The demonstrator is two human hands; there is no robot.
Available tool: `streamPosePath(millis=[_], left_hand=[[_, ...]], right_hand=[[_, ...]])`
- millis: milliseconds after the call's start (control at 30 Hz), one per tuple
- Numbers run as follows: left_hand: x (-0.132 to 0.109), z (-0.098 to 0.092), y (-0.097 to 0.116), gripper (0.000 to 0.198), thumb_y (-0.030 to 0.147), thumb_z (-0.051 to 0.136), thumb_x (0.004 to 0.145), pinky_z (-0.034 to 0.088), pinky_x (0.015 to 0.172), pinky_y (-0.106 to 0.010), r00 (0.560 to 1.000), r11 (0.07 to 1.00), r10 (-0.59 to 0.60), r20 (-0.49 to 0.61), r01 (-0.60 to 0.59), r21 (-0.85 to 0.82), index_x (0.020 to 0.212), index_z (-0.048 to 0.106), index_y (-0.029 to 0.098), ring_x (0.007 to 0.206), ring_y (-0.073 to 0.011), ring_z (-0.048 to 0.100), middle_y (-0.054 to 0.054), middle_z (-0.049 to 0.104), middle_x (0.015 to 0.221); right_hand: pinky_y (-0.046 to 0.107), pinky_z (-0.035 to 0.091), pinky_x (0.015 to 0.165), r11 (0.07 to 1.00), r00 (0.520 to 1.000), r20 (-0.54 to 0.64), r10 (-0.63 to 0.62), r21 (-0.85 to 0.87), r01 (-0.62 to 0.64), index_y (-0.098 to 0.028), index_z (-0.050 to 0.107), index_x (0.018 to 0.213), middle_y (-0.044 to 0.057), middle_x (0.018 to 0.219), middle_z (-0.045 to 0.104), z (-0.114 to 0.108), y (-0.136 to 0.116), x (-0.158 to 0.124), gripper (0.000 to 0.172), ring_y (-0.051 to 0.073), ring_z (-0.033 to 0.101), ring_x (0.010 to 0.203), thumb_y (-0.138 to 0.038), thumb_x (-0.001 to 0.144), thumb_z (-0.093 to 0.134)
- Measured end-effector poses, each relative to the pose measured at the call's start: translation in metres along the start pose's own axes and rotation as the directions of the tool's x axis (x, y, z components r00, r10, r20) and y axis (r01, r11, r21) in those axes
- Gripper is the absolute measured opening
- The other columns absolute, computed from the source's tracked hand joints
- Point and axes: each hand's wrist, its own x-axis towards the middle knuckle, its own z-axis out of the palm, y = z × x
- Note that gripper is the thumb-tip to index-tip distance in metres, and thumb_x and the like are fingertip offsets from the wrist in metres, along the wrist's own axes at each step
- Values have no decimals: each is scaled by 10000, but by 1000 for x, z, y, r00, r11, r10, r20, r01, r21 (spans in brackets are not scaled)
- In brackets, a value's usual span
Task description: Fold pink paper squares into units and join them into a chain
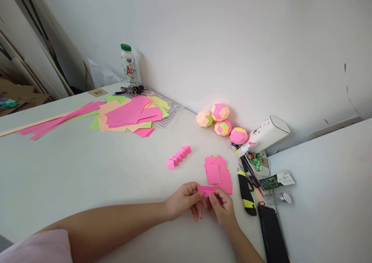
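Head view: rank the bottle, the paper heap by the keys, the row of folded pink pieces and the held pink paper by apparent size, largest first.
1. Paper heap
2. Bottle
3. Row of folded pink pieces
4. Held pink paper, partly covered, so its full size is unsure

The pink paper (206, 190) you hold is small and narrow, folded along its length, a darker band above a brighter one. You have it nearly level, long edges running left to right, below and right of the frame's centre.
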Motion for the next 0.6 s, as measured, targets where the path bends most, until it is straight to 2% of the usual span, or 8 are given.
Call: streamPosePath(millis=[100,400,600], left_hand=[[-1,0,-1,395,522,596,750,485,415,-249,1000,1000,-1,-2,1,4,841,475,157,489,-143,633,-33,653,729],[0,2,-2,363,482,610,742,478,383,-225,1000,997,-29,-6,30,65,821,504,144,480,-137,632,-35,656,727],[1,0,-6,339,472,599,742,457,346,-216,998,992,-66,-20,68,104,771,478,157,453,-138,618,-13,638,655]], right_hand=[[226,407,479,1000,1000,3,11,-26,-11,-176,539,610,-20,555,498,-1,-1,-1,293,116,475,486,-345,849,542],[216,406,448,996,999,34,36,78,-38,-169,584,652,-20,564,520,-1,1,-1,236,105,475,466,-304,844,562],[216,391,433,994,998,62,30,102,-36,-162,610,705,-16,581,527,-1,4,-3,213,102,475,457,-315,845,560]])
